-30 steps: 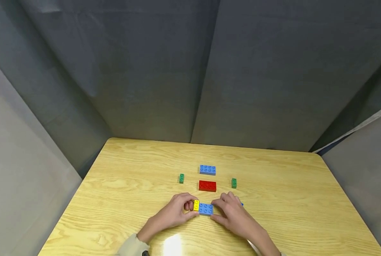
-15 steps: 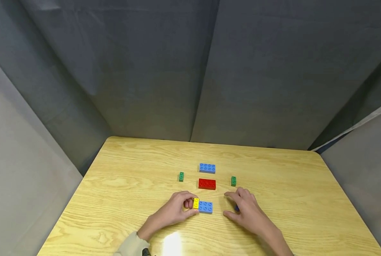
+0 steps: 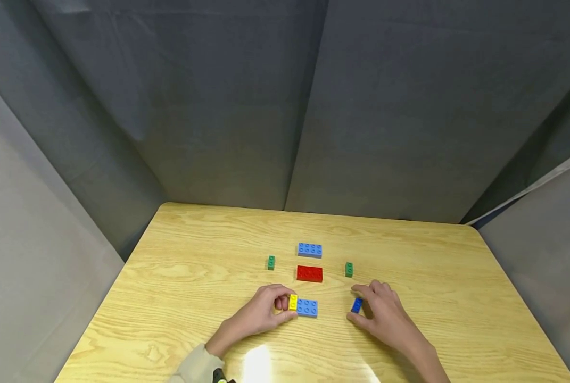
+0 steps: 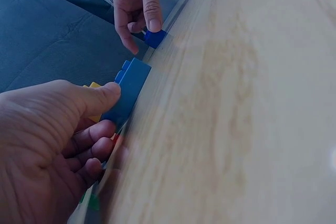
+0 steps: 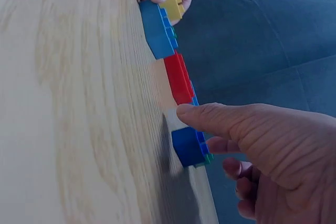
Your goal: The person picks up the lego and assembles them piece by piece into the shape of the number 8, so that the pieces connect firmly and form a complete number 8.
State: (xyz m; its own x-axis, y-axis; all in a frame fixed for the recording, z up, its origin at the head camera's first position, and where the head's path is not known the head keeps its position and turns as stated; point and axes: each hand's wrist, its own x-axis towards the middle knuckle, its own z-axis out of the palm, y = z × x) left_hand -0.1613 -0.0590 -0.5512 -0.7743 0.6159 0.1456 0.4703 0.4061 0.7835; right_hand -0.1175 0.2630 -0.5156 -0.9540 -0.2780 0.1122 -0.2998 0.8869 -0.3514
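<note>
On the table's (image 3: 457,319) near side, the left hand (image 3: 262,313) pinches the blue brick (image 3: 308,307), yellow brick (image 3: 292,302) atop its left end; farther right, the right hand's (image 3: 387,316) thumb and fingers stand apart around the navy brick (image 3: 357,305).

Beige left sleeve (image 3: 197,367), small black and yellow-green wrist piece (image 3: 219,376)

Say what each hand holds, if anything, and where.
Left hand: light blue brick, pinched at the end under the yellow brick. Right hand: nothing gripped, open around the dark blue brick.

The right hand (image 3: 384,316) has moved rightward, around the dark-blue brick (image 3: 357,305).
</note>
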